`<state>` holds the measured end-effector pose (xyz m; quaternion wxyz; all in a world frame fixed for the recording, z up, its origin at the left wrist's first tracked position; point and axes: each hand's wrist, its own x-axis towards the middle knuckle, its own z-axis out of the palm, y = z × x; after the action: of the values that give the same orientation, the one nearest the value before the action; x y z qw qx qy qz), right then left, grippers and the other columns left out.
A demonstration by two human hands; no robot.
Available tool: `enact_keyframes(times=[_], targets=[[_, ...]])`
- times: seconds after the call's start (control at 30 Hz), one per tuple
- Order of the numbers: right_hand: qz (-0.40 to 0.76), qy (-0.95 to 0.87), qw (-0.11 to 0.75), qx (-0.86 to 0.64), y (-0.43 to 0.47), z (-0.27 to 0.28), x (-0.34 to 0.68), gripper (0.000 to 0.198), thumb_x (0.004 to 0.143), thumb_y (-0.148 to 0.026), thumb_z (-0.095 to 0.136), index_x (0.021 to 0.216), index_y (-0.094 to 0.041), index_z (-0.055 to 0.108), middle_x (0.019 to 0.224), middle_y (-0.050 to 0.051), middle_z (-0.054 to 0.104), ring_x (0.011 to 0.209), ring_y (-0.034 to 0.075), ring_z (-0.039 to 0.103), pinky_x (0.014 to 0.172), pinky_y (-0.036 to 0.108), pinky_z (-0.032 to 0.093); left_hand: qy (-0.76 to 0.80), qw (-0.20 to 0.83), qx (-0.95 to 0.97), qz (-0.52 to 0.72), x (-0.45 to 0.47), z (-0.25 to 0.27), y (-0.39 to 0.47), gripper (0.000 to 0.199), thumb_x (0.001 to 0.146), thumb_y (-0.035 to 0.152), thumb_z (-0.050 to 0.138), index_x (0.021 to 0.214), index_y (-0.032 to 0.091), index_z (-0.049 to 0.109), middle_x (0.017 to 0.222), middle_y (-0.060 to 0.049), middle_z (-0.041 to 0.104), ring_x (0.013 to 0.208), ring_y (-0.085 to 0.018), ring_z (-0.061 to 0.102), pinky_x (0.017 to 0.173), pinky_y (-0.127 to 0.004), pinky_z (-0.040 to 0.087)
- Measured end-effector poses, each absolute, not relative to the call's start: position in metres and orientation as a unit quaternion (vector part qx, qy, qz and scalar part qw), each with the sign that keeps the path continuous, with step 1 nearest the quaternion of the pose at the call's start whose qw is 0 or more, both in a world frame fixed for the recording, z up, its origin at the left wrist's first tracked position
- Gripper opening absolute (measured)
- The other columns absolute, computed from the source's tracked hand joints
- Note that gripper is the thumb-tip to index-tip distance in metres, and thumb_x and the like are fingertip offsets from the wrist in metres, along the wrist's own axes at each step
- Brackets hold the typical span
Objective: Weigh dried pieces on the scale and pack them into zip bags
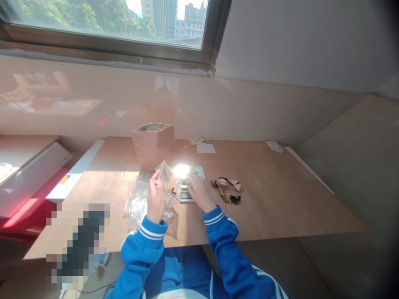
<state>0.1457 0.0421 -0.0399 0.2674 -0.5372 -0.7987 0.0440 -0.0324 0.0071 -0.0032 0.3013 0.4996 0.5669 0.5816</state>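
Observation:
My left hand (156, 197) pinches the edge of a clear plastic bag (168, 178), held upright with its lower part near the table. A small dark piece shows in or through the bag. My right hand (199, 190) reaches over a small digital scale (187, 195), thumb and fingers apart. Strong glare on the scale's plate hides what lies there and part of the fingertips. More clear plastic bags (136, 201) lie crumpled beside my left wrist. Right of the scale sits a loose group of dried brown and pale slices (227, 189).
A brown paper bag (153, 145) stands open behind the plastic bags. A white paper (205, 148) and crumpled tissues (274, 146) lie along the back of the wooden table (280, 199). A blurred dark object (82, 238) is at the left front edge. Wall and window rise behind.

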Motion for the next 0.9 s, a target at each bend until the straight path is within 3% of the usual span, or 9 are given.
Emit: enact_keyframes(times=[0.13,0.23,0.4,0.5,0.67,0.77,0.9], targets=[[0.019,-0.798,0.242,-0.551,0.045,-0.053,0.141,0.02,0.092,-0.018,0.047,0.104,-0.019,0.063,0.097,0.011,0.066,0.097,0.027,0.057,0.083,0.04,0.045,0.583,0.292,0.5,0.57,-0.036,-0.003,0.007,0.033,0.094,0.044,0.034,0.11,0.02,0.051,0.142,-0.013,0.047,0.128,-0.024,0.048,0.102,-0.042,0.042],[0.047,-0.789,0.275,-0.547,0.041,-0.044,0.145,0.017,0.094,-0.024,0.047,0.096,-0.02,0.063,0.092,0.009,0.066,0.093,0.025,0.058,0.082,0.038,0.045,0.589,0.287,0.502,0.565,-0.038,-0.003,0.007,0.034,0.094,0.047,0.034,0.106,0.021,0.051,0.143,-0.012,0.047,0.127,-0.022,0.049,0.101,-0.039,0.042],[0.218,-0.707,0.408,-0.535,0.022,0.01,0.147,0.019,0.093,-0.035,0.048,0.09,-0.02,0.061,0.084,0.003,0.064,0.076,0.017,0.058,0.072,0.03,0.046,0.591,0.288,0.501,0.563,-0.036,0.0,0.006,0.032,0.094,0.047,0.035,0.101,0.021,0.052,0.141,-0.011,0.049,0.128,-0.021,0.048,0.103,-0.037,0.041],[0.301,-0.676,0.445,-0.505,0.015,0.049,0.141,0.023,0.092,-0.039,0.047,0.086,-0.02,0.058,0.081,0.001,0.062,0.075,0.015,0.057,0.07,0.026,0.046,0.584,0.309,0.492,0.567,-0.033,0.002,0.006,0.032,0.094,0.046,0.037,0.105,0.021,0.053,0.139,-0.011,0.051,0.129,-0.022,0.047,0.104,-0.039,0.04],[0.307,-0.742,0.38,-0.46,0.022,0.072,0.122,0.02,0.091,-0.039,0.05,0.088,-0.021,0.058,0.074,-0.002,0.058,0.069,0.014,0.055,0.066,0.025,0.044,0.575,0.354,0.487,0.554,-0.029,0.002,0.005,0.033,0.094,0.046,0.036,0.107,0.022,0.054,0.137,-0.009,0.052,0.119,-0.021,0.054,0.099,-0.037,0.045],[0.277,-0.773,0.378,-0.428,0.037,0.056,0.116,0.021,0.093,-0.036,0.048,0.104,-0.02,0.058,0.088,0.002,0.062,0.082,0.016,0.058,0.075,0.028,0.047,0.576,0.364,0.476,0.556,-0.03,0.001,0.004,0.033,0.093,0.046,0.036,0.104,0.021,0.054,0.134,-0.011,0.054,0.113,-0.021,0.058,0.088,-0.034,0.05],[0.139,-0.757,0.39,-0.505,0.067,0.006,0.124,0.023,0.092,-0.027,0.047,0.11,-0.017,0.058,0.111,0.011,0.061,0.107,0.022,0.054,0.093,0.036,0.042,0.589,0.39,0.422,0.568,-0.036,-0.001,0.005,0.03,0.089,0.049,0.044,0.08,0.02,0.05,0.104,-0.008,0.065,0.1,-0.02,0.061,0.078,-0.031,0.051]])
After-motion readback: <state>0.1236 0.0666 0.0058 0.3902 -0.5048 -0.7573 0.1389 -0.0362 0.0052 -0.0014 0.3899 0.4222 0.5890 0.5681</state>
